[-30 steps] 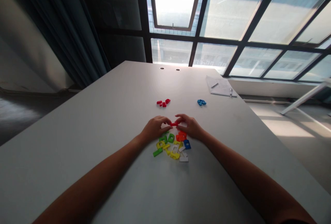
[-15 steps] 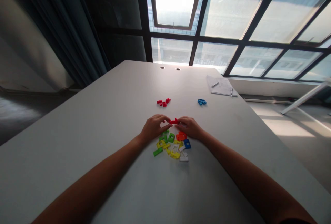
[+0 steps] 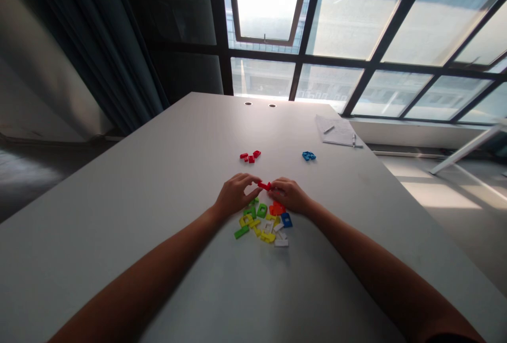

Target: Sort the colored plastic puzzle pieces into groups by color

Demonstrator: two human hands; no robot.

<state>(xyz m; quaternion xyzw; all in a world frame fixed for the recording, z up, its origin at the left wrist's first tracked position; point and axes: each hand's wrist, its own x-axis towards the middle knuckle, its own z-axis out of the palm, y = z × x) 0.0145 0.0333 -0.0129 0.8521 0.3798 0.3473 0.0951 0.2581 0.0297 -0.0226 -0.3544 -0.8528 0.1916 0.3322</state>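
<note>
Between my two hands is a small red plastic piece (image 3: 264, 186), held just above the table. My left hand (image 3: 235, 193) pinches its left end between thumb and fingers. At its right end, my right hand (image 3: 290, 195) closes its fingertips on it. Just below the hands lies a loose pile of plastic pieces: green pieces (image 3: 262, 210), yellow pieces (image 3: 268, 238), white pieces (image 3: 281, 243), orange-red pieces (image 3: 277, 209) and a dark blue piece (image 3: 287, 220). My right hand partly covers the orange-red ones.
Beyond my hands, several red pieces (image 3: 251, 159) lie in a small group. A cluster of light blue pieces (image 3: 309, 156) is farther right. Paper sheets (image 3: 338, 130) with pens lie by the right edge of the white table (image 3: 190, 290). Windows stand behind it.
The red piece has tilted, its left end now higher, and shifted very slightly left. Both hands keep nearly the same place. The pile and the groups beyond look unchanged.
</note>
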